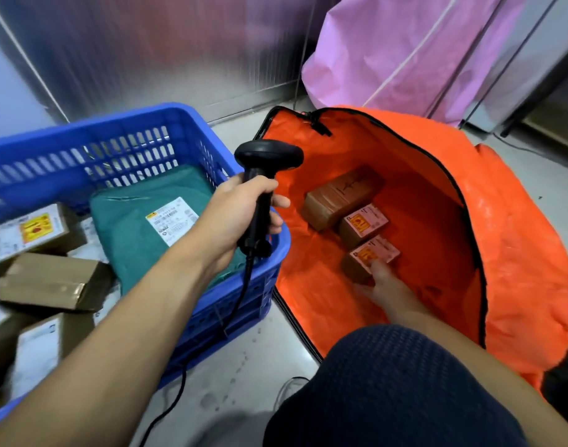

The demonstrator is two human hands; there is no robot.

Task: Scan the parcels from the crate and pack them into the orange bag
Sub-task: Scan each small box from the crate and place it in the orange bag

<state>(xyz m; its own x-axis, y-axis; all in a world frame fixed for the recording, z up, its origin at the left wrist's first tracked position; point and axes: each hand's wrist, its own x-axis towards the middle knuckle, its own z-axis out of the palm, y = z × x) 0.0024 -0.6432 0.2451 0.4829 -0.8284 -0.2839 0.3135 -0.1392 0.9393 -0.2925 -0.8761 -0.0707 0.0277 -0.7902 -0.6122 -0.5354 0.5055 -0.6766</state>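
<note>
Left hand (240, 214) up over crate (115, 124), gripping scanner (269, 153). Right hand (384, 287) low in bag (517, 253), pinching box (372, 254). Pale floor (260, 366), pink sack (405, 59) behind.

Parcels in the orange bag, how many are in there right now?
3. A long brown box at the back, a small labelled box in the middle, and a near box, held by the right hand. Folds of the bag may hide more.

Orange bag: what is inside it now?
Three brown parcels in a row; the right hand holds the nearest parcel. A knee covers the near corner of the orange bag.
</note>
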